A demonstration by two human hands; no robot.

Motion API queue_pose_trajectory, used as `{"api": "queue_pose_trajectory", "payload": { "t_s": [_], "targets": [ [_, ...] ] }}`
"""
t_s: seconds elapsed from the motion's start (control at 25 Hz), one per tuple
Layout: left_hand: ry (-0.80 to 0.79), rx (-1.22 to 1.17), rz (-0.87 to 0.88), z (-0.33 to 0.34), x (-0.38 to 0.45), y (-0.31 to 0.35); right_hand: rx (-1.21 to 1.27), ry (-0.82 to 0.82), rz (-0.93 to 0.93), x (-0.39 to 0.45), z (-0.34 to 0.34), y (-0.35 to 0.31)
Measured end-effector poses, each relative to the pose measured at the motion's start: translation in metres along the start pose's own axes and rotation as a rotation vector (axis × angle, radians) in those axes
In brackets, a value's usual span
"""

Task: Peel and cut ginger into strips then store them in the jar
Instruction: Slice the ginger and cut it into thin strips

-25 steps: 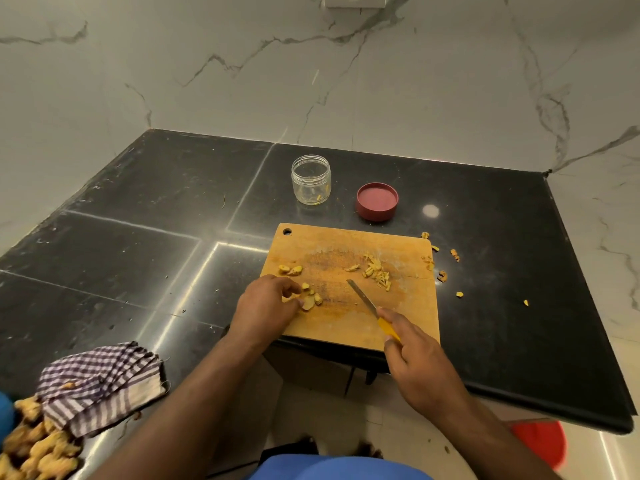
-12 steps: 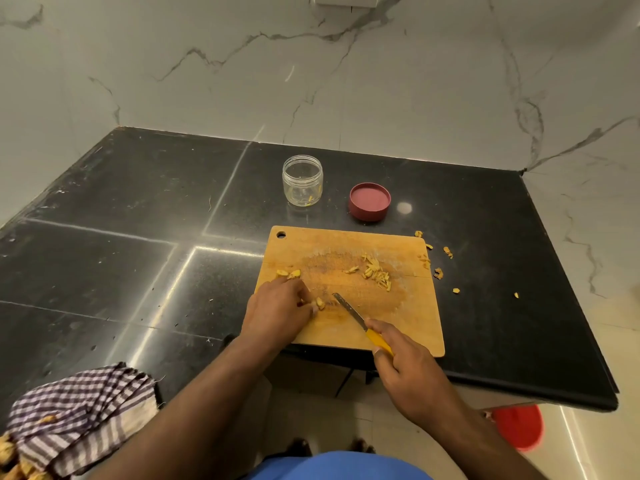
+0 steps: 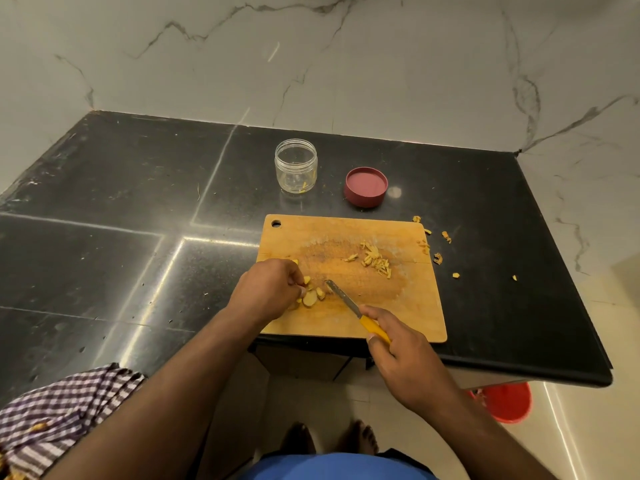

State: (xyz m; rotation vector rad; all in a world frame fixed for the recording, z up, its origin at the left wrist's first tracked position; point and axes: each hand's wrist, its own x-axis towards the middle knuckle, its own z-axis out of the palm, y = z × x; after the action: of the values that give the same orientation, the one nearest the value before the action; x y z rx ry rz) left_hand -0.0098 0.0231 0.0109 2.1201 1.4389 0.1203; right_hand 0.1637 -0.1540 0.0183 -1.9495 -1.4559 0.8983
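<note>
Now the left hand (image 3: 268, 287) has slid in over the ginger slices (image 3: 311, 296) on the board (image 3: 408, 306), pinching them together; the right hand (image 3: 403, 355) grips the knife (image 3: 349, 304), blade lowered beside them, apparently ready to cut strips.

You face a corner where white marble walls (image 3: 346, 64) with grey veins meet behind a glossy black stone counter (image 3: 121, 202) streaked with light reflections. Below its front edge you see pale floor tiles (image 3: 571, 427), and a red bucket (image 3: 505, 403) tucked under the counter's right end.
</note>
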Motion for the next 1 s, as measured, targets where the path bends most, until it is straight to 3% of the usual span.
{"api": "queue_pose_trajectory", "payload": {
  "t_s": [0.24, 0.56, 0.76, 0.88, 1.0],
  "targets": [
    [0.036, 0.161, 0.082, 0.001, 0.002, -0.003, 0.021, 0.005, 0.034, 0.002, 0.002, 0.000],
    [-0.067, 0.245, 0.310, 0.001, 0.010, 0.003, 0.067, 0.051, 0.087, 0.002, -0.002, 0.012],
    [-0.089, 0.286, 0.288, -0.005, 0.013, 0.009, 0.097, 0.058, 0.098, 0.001, -0.003, 0.016],
    [-0.050, 0.126, 0.198, -0.012, 0.015, 0.019, 0.140, 0.072, 0.137, 0.000, -0.006, 0.020],
    [-0.152, 0.037, 0.129, -0.023, 0.028, 0.043, 0.188, 0.056, 0.182, -0.003, -0.007, 0.023]
  ]
}}
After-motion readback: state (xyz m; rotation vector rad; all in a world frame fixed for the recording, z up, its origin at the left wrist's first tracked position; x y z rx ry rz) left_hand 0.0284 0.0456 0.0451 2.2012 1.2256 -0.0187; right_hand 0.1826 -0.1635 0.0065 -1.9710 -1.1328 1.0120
